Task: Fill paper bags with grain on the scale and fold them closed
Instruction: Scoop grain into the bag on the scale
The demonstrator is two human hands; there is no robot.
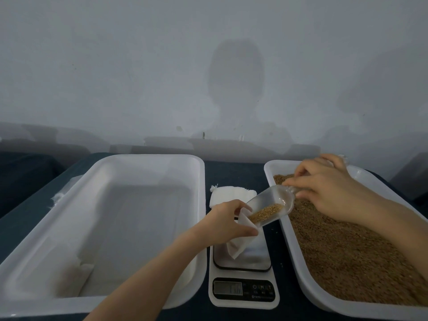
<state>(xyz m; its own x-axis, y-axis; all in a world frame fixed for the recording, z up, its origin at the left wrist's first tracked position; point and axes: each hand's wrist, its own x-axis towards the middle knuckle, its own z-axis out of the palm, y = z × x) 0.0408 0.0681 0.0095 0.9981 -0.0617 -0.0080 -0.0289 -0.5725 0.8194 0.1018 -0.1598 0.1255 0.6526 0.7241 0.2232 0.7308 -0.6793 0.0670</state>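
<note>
Two hands busy: left hand [228, 222] pinches paper bag [236, 247] mouth. Looks thin & floppy, so I'd hold near rim. Right hand [328, 184] grips scoop [275, 200] handle; grain [266, 214] prob. spills easy.

Small packing station: bare wall [139, 66], white trays [202, 181], digital scale [243, 297], dark table [234, 169]

The scale [243, 286] sits on the table [234, 169], with one tray [201, 181] just to its left and a second tray [298, 269], with grain [347, 251] in it, just to its right. Behind the scale lies a stack of paper bags [231, 195]. Over the scale's platform the left hand [227, 224] holds a paper bag [235, 247]. Above the scale and to its right, the right hand [328, 186] grips a scoop [275, 202], whose mouth is at the bag's opening
</note>
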